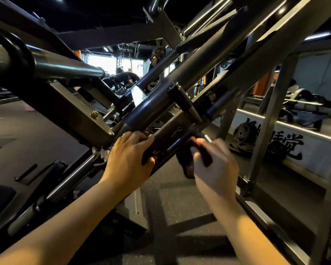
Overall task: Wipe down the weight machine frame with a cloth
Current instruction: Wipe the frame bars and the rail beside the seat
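head view, looking down through a tangle of dark steel tubes. the weight machine frame [161,104] runs diagonally from about 7 o'clock up to 1 o'clock, with a thick chromed bar [65,67] crossing in at 10 o'clock. the left hand [129,159] sits just left of centre, fingers and thumb wrapped round the lower end of a flat dark bracket [170,138] on the frame, gripping it as if to brace. the right hand [216,167] is at about 4 o'clock from centre, fingers curled and pinching a dark cloth [189,159], which is bunched up against the underside of the bracket and a thin rod [180,143] there; part of the cloth hangs below the fingers. the right hand is a little blurred, so exactly how the fingertips lie is hard to say.

as for progress, my reading is that wiping is under way on this small low section only. the metal is dark and glossy everywhere, so nothing shows which parts are already clean. the long upper tubes toward 1 o'clock, the chromed bar and the upright post [271,119] at 3 o'clock are all out of the cloth's reach just now, and probably remain to be done. a weight plate [245,133] lies on the floor [180,207] beyond the right hand, at about 3 o'clock.
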A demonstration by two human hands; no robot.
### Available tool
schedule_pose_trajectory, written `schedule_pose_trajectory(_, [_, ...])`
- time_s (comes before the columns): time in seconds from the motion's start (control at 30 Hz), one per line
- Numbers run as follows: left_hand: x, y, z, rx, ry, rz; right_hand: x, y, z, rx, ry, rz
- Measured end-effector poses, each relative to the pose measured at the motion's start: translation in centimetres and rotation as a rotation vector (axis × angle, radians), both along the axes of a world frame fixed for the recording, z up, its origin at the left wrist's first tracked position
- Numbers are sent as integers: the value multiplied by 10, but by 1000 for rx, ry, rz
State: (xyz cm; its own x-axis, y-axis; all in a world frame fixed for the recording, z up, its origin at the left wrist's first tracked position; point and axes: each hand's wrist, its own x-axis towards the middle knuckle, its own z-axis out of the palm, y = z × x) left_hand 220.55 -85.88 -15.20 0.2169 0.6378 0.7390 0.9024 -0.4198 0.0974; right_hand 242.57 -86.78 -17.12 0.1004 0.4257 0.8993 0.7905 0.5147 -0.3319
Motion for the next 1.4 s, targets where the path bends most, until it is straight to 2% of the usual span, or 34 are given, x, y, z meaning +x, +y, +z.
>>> schedule_pose_trajectory(0.07, [-4, -6, 2, 32, 30, 19, -8, 7, 34, 62, 97, -34])
schedule_pose_trajectory(0.13, [-12, -13, 5, 122, 49, 93, -21, 19, 53, 22, 141, -105])
schedule_pose_trajectory(0.27, [-34, -13, 15, 186, 68, 215, -61, 26, 26, -49, 147, -157])
schedule_pose_trajectory(0.33, [-43, -6, 18, 157, 85, 165, -80, 20, -3, -78, 65, -94])
schedule_pose_trajectory(0.4, [-49, 0, 19, 126, 87, 122, -86, 15, -20, -93, -142, -42])
schedule_pose_trajectory(0.47, [-52, 3, 18, 96, 82, 118, -68, 19, -2, -50, -240, -86])
schedule_pose_trajectory(0.6, [-55, 6, 12, 94, 60, 115, -27, 36, 50, 48, -109, -247])
schedule_pose_trajectory(0.73, [-53, 7, 8, 104, 5, 93, -72, 34, 6, -8, 71, -256])
schedule_pose_trajectory(0.8, [-54, 7, 7, 100, -12, 81, -96, 25, -24, 3, -33, -114])
schedule_pose_trajectory(0.87, [-57, 7, 7, 87, -24, 78, -98, 20, -35, -18, -262, -9])
schedule_pose_trajectory(0.93, [-60, 6, 8, 83, -22, 66, -78, 26, -14, 12, -330, -60])
schedule_pose_trajectory(1.0, [-59, 4, 9, 80, -17, 57, -51, 36, 16, 33, -183, -192])
schedule_pose_trajectory(1.07, [-60, 4, 7, 72, -19, 71, -33, 42, 39, 88, -44, -224])
schedule_pose_trajectory(1.2, [-61, 5, 6, 58, -31, 72, -76, 35, 9, 76, 204, -168])
schedule_pose_trajectory(1.23, [-61, 5, 5, 55, -30, 70, -91, 32, -7, 51, 188, -106])
schedule_pose_trajectory(1.33, [-64, 5, 8, 30, -11, 56, -114, 26, -48, -79, -62, 66])
schedule_pose_trajectory(1.4, [-66, 0, 10, 37, 22, 40, -105, 21, -48, -183, -217, 180])
